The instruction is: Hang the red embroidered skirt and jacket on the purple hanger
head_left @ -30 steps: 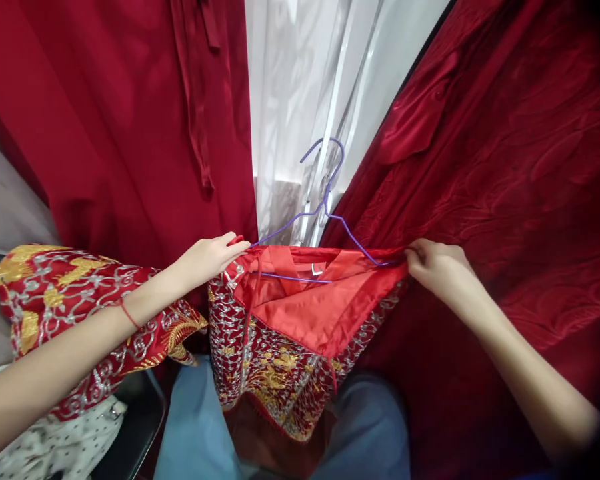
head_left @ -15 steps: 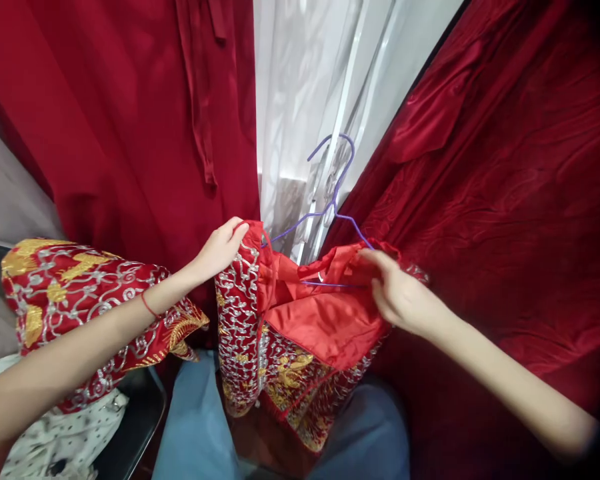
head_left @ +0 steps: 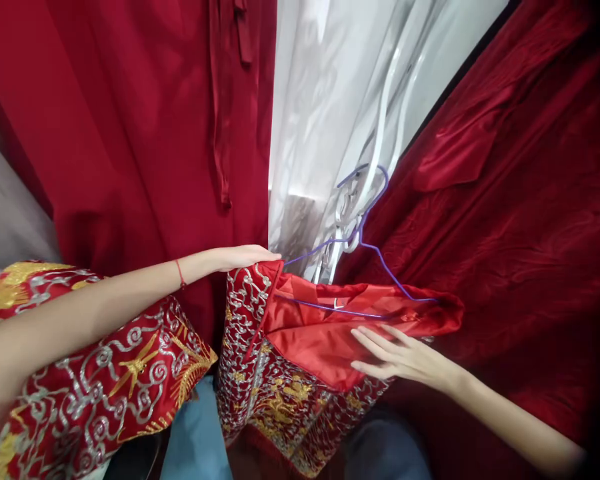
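A red garment (head_left: 300, 393) with silver and gold embroidery and a satin lining hangs on a purple wire hanger (head_left: 363, 227). My left hand (head_left: 245, 257) is at the garment's upper left shoulder edge; its fingers look stretched along the top, partly hidden behind the cloth. With fingers spread, my right hand (head_left: 397, 353) lies against the red satin lining near the neck opening, below the hanger's lower bar. The hanger's right arm runs inside the garment's right shoulder.
Large red cloths hang at left (head_left: 145, 133) and right (head_left: 530, 220), with white fabric (head_left: 320, 100) and white hangers (head_left: 380, 120) between them. Another embroidered red piece (head_left: 105, 380) lies at lower left. My blue-clad legs (head_left: 195, 433) are below.
The hanger and garment sit lower and further right in view. My right hand has let go of the right shoulder edge and opened over the lining. My left hand's fingers have straightened.
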Demonstrator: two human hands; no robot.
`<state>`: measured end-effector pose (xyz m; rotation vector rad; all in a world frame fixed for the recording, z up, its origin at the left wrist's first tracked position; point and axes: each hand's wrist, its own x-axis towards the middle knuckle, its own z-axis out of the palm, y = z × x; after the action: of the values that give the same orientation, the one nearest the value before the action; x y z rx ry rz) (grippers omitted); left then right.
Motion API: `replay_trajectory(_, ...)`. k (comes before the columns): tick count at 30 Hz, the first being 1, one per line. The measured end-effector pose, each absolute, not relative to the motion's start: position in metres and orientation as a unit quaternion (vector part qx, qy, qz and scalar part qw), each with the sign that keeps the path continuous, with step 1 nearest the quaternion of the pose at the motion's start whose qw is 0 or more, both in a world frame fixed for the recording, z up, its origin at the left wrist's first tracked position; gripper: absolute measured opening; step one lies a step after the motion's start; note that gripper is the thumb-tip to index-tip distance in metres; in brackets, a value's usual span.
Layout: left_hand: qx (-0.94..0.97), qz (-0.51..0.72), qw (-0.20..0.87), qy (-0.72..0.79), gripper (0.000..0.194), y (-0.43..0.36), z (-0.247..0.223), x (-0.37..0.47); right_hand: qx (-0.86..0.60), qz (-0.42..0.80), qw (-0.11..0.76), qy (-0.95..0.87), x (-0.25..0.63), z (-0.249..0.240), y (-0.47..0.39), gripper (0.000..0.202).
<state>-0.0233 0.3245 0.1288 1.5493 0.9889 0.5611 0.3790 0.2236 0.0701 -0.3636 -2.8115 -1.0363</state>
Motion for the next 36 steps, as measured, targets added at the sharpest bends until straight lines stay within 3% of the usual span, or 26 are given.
replay_trajectory(6,0.641,0.251,0.606,0.397,0.053,0.321,0.128,-0.019,-0.119,-0.392,0.131,-0.903,0.354,0.08,0.235,0.05)
replay_trajectory(13,0.73,0.221,0.576,0.295,0.04,0.311,0.138,-0.024,-0.174,-0.377,0.259,-0.872,0.245,0.101,0.241,0.031)
replay_trajectory(19,0.678,0.266,0.624,0.283,0.03,0.312,0.135,-0.022,-0.188,-0.326,0.224,-0.899,0.195,0.122,0.245,0.029)
replay_trajectory(26,0.651,0.293,0.635,0.295,0.031,0.311,0.135,-0.021,-0.099,-0.392,0.232,-0.885,0.195,0.142,0.253,0.016)
replay_trajectory(30,0.61,0.294,0.665,0.315,0.027,0.313,0.131,-0.02,-0.248,-0.285,0.246,-0.893,0.171,0.196,0.254,0.009)
replay_trajectory(36,0.551,0.306,0.71,0.314,0.022,0.32,0.124,-0.021,-0.448,-0.026,0.291,-0.845,0.123,0.303,0.288,0.024)
